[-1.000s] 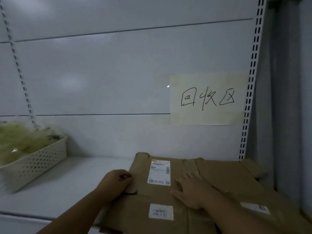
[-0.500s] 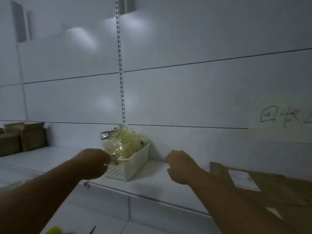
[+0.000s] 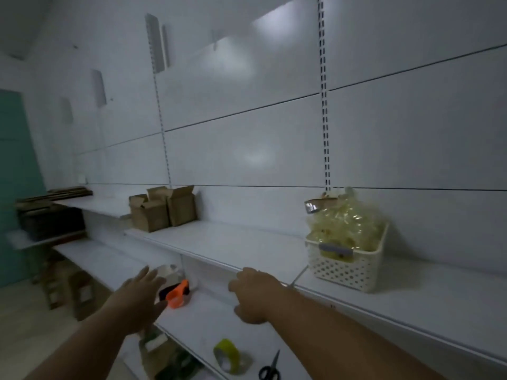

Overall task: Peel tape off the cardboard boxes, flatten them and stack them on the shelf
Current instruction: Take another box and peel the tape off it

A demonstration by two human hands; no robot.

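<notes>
Two upright cardboard boxes (image 3: 164,210) with open top flaps stand on the white upper shelf (image 3: 230,245) at the far left. My left hand (image 3: 142,294) is stretched out with spread fingers and holds nothing, in front of an orange tape dispenser (image 3: 177,294) on the lower shelf. My right hand (image 3: 253,292) hangs with loosely curled fingers below the upper shelf's front edge, also holding nothing. Flat cardboard (image 3: 70,192) lies stacked on a shelf at the far left.
A white perforated basket (image 3: 345,266) heaped with crumpled yellowish tape sits on the upper shelf at right. A yellow-green tape roll (image 3: 230,355) and black scissors (image 3: 270,368) lie on the lower shelf (image 3: 208,319). More boxes (image 3: 74,289) stand on the floor at left.
The view has swung left, away from the flattened cardboard pile. Both hands have left that cardboard and now reach forward with nothing in them; the left hand has opened.
</notes>
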